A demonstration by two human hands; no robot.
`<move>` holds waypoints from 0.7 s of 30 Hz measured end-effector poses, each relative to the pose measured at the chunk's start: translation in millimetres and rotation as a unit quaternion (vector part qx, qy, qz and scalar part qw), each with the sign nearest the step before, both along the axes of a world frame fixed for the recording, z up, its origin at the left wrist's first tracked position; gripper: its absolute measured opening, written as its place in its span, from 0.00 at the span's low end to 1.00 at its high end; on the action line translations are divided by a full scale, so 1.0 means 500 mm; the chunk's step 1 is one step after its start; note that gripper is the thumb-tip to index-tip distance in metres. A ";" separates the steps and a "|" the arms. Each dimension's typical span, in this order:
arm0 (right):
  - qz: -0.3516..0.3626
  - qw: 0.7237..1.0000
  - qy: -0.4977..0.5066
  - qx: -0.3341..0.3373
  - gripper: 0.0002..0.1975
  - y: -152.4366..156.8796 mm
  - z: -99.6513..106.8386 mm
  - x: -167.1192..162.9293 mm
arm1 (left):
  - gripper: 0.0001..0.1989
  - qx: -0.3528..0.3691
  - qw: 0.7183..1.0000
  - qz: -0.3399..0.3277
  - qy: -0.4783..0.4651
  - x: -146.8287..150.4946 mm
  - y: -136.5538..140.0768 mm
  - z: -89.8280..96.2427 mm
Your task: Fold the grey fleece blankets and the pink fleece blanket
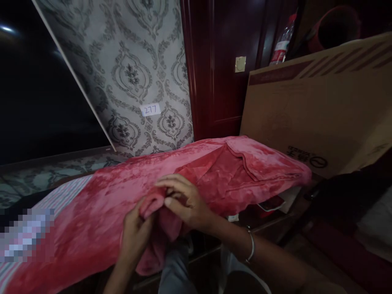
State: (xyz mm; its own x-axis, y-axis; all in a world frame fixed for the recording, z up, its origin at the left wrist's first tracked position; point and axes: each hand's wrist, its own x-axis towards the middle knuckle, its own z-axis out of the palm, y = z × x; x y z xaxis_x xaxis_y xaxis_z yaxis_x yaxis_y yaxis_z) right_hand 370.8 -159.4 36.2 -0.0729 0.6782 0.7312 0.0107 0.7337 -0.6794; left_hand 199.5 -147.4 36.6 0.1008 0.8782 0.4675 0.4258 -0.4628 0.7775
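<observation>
A plush pink-red blanket lies spread over a low surface, with a fold turned over on its right part. Close to me, my left hand grips a bunched edge of the blanket between thumb and fingers. My right hand pinches the same gathered edge from the other side, and a silver bangle circles that wrist. Below both hands a loose part of the blanket hangs down over the front. Striped cloth in pale colours shows at the blanket's left end.
A large cardboard box stands behind the blanket's right end, with a red-capped plastic bottle beyond it. At the left is a dark television screen. A paper label reading 277 is stuck on the patterned wall beside a dark red door.
</observation>
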 end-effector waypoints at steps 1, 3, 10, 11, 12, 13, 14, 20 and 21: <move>-0.010 1.000 -0.003 -0.016 0.17 0.017 -0.011 0.024 | 0.16 -0.017 0.999 0.024 -0.014 -0.013 0.008 0.011; -0.081 0.996 -0.009 -0.043 0.16 0.063 -0.047 0.090 | 0.18 -0.057 0.994 0.084 -0.045 -0.048 0.029 0.040; -0.347 0.925 -0.114 -0.102 0.17 0.211 -0.186 0.361 | 0.14 -0.031 0.958 0.212 -0.191 -0.176 0.139 0.204; -0.356 0.921 -0.119 -0.106 0.19 0.223 -0.193 0.383 | 0.14 -0.013 0.959 0.209 -0.192 -0.185 0.153 0.227; -0.361 0.919 -0.119 -0.106 0.21 0.233 -0.197 0.399 | 0.13 0.003 0.961 0.204 -0.187 -0.191 0.165 0.249; -0.362 0.919 -0.118 -0.104 0.23 0.244 -0.198 0.410 | 0.13 0.015 0.964 0.197 -0.176 -0.194 0.175 0.270; -0.366 0.917 -0.118 -0.102 0.25 0.256 -0.198 0.418 | 0.13 0.026 0.968 0.191 -0.162 -0.196 0.183 0.289; -0.438 0.886 -0.124 -0.089 0.36 0.333 -0.183 0.461 | 0.17 0.049 0.977 0.202 -0.055 -0.194 0.218 0.374; -0.438 0.885 -0.131 -0.091 0.37 0.343 -0.176 0.471 | 0.17 0.053 0.977 0.204 -0.039 -0.192 0.223 0.383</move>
State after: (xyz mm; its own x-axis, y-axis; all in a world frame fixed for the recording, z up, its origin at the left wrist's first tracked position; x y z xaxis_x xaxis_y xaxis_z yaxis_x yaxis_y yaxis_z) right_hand 606.1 12.2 -51.6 0.3886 0.6626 0.6403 0.6954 0.2451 -0.6756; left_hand 103.6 -36.0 228.0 -0.2874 0.7845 0.5496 0.5337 -0.3453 0.7719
